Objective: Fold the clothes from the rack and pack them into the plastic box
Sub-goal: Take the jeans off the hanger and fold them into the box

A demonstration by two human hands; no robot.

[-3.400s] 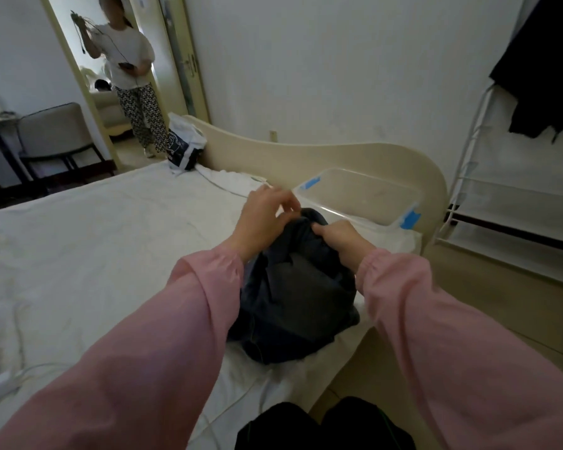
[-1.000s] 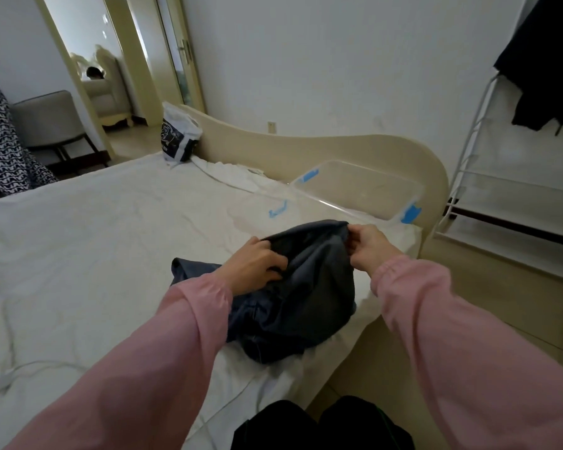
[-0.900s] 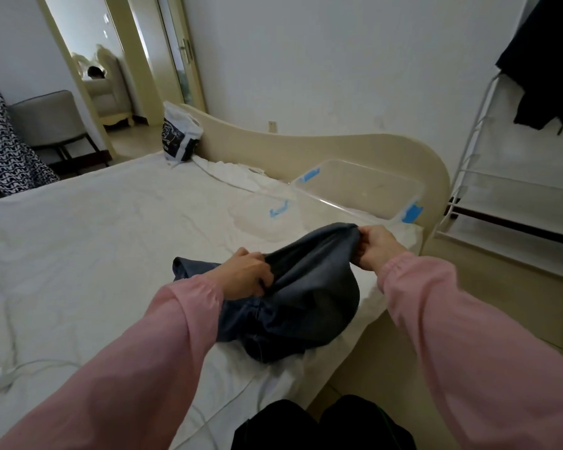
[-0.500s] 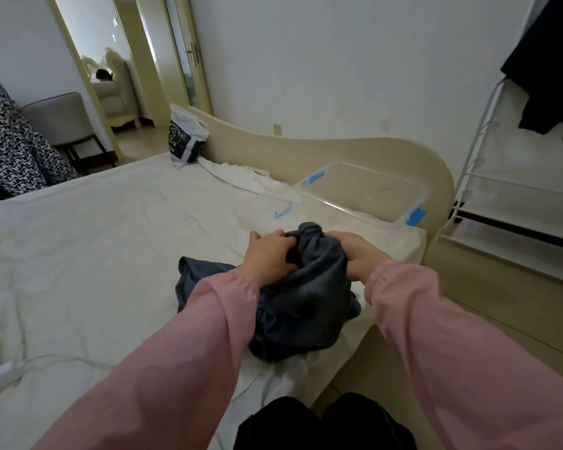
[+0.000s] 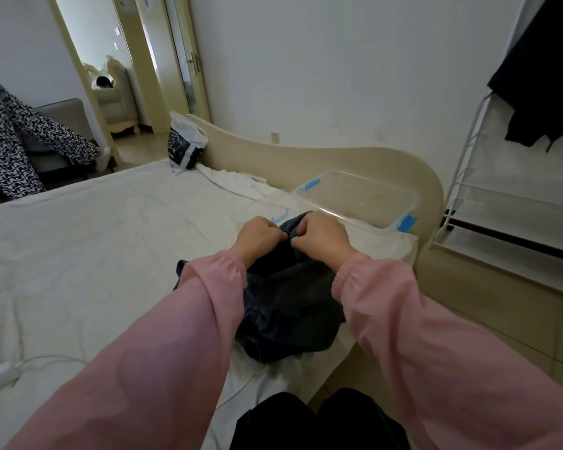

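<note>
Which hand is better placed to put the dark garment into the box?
Probably the right hand: it grips the garment right beside the box; the left hand, also gripping, sits farther away.

Long pink left sleeve (image 5: pixel 176 339), long pink right sleeve (image 5: pixel 442 336), both loose and soft with little wrinkles, each pulled tight into a puffy stretchy cuff (image 5: pixel 220 266) at the wrist, bare left hand (image 5: pixel 257 233), bare right hand (image 5: pixel 320 237), plain black trousers (image 5: pixel 319 422)

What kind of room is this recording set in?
Likely a home bedroom: a white-sheeted bed with a cream end board, and a white clothes rack with a dark garment hanging.
</note>
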